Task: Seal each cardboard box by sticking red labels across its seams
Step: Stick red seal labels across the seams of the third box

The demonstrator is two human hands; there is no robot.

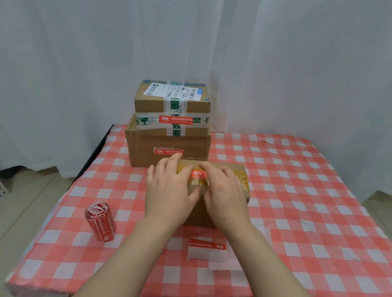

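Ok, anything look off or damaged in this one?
Little stands out. The label roll lies on its side on the tablecloth, its open end squashed and crumpled. The front box looks intact; nothing is spilled.

Makeshift packing station: checkered tablecloth [305, 211], white curtain backdrop [299, 62], stacked parcels [146, 142].

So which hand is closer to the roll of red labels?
Left. The left hand presses the near box, up and right of the roll; the right hand presses the same box farther right.
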